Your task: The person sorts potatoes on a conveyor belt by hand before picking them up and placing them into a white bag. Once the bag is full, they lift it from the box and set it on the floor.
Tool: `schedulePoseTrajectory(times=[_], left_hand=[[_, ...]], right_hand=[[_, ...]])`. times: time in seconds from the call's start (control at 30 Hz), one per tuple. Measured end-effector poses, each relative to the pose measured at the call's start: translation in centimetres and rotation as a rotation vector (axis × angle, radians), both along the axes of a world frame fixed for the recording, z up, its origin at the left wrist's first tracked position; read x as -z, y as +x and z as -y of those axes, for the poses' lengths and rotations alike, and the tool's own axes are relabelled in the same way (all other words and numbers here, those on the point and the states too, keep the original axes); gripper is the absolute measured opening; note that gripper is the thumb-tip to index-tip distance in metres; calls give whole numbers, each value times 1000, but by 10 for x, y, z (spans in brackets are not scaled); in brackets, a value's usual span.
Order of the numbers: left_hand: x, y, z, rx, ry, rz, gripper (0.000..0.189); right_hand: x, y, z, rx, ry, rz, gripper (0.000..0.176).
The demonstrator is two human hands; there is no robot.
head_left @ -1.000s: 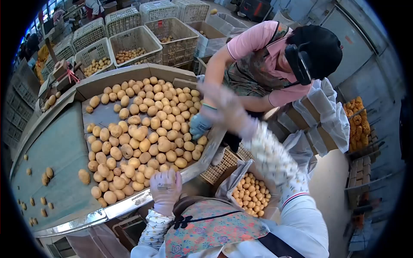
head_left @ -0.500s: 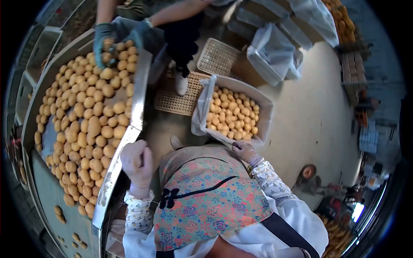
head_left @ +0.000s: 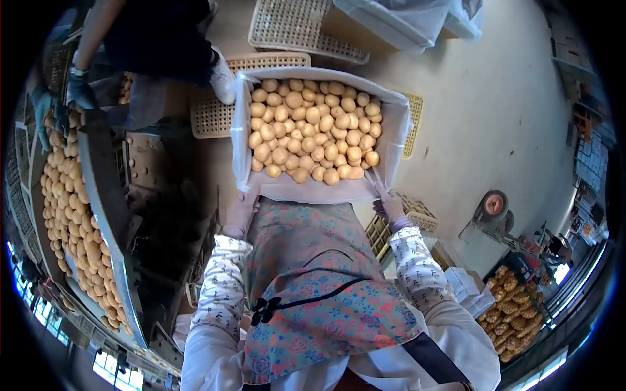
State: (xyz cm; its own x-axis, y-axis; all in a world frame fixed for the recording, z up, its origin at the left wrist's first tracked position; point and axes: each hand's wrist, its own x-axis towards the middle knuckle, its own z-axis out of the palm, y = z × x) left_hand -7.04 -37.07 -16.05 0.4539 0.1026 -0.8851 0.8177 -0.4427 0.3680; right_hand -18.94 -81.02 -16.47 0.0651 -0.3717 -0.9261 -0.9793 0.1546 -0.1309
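Note:
A box [head_left: 391,140] with a white plastic liner, full of potatoes [head_left: 313,124], is right in front of my apron. My left hand [head_left: 242,212], in a thin pale glove, grips its near left corner. At the near right corner my right hand [head_left: 390,207], gloved the same way, is closed on the box edge and liner. The undersides of both hands and some fingers are hidden.
On the left, a metal-edged sorting table [head_left: 107,208] bears many potatoes; a co-worker's gloved hands [head_left: 81,91] reach over its far end. Slatted crates [head_left: 293,29] lie beyond the box, beside another lined box [head_left: 398,23]. A wheeled device [head_left: 494,205] stands right.
My left hand has come away from beside the sorting table to the box's left corner. The box now sits centred before me, and my view has turned right.

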Motion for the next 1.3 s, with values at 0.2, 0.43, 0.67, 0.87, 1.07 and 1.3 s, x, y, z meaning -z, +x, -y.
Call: schedulePoseTrajectory(times=[0.2, 0.43, 0.67, 0.87, 1.07, 1.3], left_hand=[[20, 16, 23, -306, -15, -145, 39], [14, 33, 19, -328, -116, -153, 21], [-36, 119, 48, -420, -227, -8, 22], [15, 61, 5, -462, -333, -233, 29], [9, 47, 13, -292, -191, -183, 30], [5, 45, 17, -262, -179, -195, 34]], right_hand=[[13, 2, -14, 333, 214, -50, 48], [15, 12, -3, 370, 248, 65, 29], [-47, 88, 13, 285, 219, 163, 32], [-6, 55, 4, 286, 265, -9, 32], [4, 30, -6, 352, 202, 54, 35], [12, 18, -2, 393, 258, 52, 34]])
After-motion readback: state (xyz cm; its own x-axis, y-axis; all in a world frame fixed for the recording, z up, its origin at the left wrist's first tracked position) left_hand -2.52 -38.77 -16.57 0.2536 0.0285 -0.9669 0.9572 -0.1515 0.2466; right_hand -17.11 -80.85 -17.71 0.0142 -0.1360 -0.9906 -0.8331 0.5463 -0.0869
